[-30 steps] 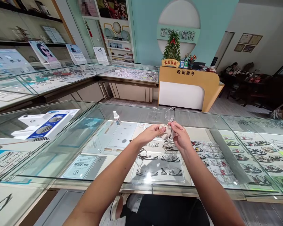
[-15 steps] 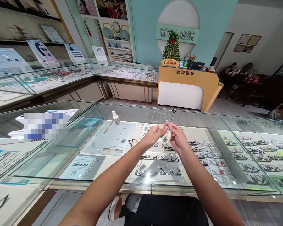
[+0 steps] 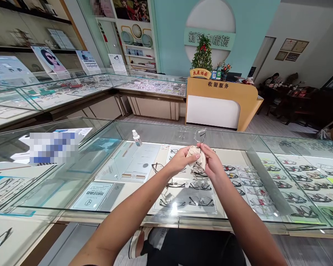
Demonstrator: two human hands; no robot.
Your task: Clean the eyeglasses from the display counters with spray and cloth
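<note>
Over the glass display case, my two hands meet around a bunched cream cloth [image 3: 197,156]. My left hand [image 3: 181,161] is closed on the cloth, its thumb pressing across the front. My right hand [image 3: 211,159] closes from the other side, with its fingertips at the base of a pair of eyeglasses [image 3: 200,135]. One thin-rimmed lens sticks up above my fingers; the cloth and hands hide the rest of the frame. A small white spray bottle [image 3: 137,138] stands on the glass to the left of my hands.
Rows of spectacles [image 3: 201,201] lie inside the glass case [image 3: 122,127] under my arms. A white stand with a blurred patch [image 3: 52,147] sits at the left. Beyond are a wooden cashier counter [image 3: 222,107] and more showcases; a person sits far right.
The lens above my fingers has turned, and the dark temple seen beside it earlier is now mostly out of sight. The cloth is bunched more fully between my hands.
</note>
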